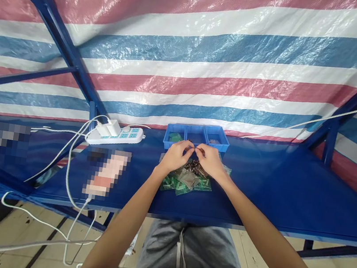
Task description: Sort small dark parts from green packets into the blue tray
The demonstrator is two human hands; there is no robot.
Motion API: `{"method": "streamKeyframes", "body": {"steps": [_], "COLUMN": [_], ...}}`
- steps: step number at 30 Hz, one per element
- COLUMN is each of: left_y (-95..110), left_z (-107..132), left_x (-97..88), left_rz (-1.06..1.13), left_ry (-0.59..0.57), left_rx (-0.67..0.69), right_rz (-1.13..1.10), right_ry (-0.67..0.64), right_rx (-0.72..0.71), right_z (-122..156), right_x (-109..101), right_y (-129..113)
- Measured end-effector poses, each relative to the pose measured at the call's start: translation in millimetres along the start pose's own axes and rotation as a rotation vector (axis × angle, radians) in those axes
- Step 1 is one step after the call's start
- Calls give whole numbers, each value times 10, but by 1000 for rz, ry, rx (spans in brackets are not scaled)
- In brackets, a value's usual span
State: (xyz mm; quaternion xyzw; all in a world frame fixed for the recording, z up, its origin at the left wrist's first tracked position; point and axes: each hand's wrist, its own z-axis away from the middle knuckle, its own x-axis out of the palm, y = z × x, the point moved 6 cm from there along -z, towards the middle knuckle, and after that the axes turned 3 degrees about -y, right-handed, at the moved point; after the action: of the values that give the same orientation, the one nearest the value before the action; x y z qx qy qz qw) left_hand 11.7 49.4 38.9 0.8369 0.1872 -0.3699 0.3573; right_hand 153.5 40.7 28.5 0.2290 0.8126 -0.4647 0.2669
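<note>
My left hand [177, 155] and my right hand [210, 160] meet above the blue table [274, 188], fingertips pinched together on a small dark part [194, 146] too small to name. Under the hands lies a pile of small green circuit boards and dark bits [188, 180], some in clear bags. Just beyond the hands stands a blue tray [197, 137] with three compartments; the left one holds green pieces.
A white power strip [116, 136] with chargers plugged in lies at the back left, its white cables trailing off the table's front edge. A blurred-out object [107, 175] lies left of the pile. Blue frame bars and a striped tarp close the back.
</note>
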Motion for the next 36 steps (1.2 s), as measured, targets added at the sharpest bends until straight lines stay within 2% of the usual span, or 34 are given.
{"method": "streamKeyframes", "body": {"steps": [6,11,16,23,30,36], "left_y": [-29,-23,1,19,-10,-19], "left_z": [5,-4,-10,-10,-17,-10], "left_x": [19,13,24,3,-27,-39], "left_rz": [15,43,61,81,115,118], "left_ry": [8,-7,-35,-9,21,63], "left_rx": [16,17,26,0,-27,-20], "right_rz": [-45,-205,-364,-312,-273,-184], "right_ry": [-7,-76,-110,-110,-161,-130], "right_rx": [42,109,103,84,55,55], "right_z": [-3,-12,-15,-5,-9,-8], "right_x": [-16,22,43,14,100,65], "right_y": [20,110,155,79,96,68]}}
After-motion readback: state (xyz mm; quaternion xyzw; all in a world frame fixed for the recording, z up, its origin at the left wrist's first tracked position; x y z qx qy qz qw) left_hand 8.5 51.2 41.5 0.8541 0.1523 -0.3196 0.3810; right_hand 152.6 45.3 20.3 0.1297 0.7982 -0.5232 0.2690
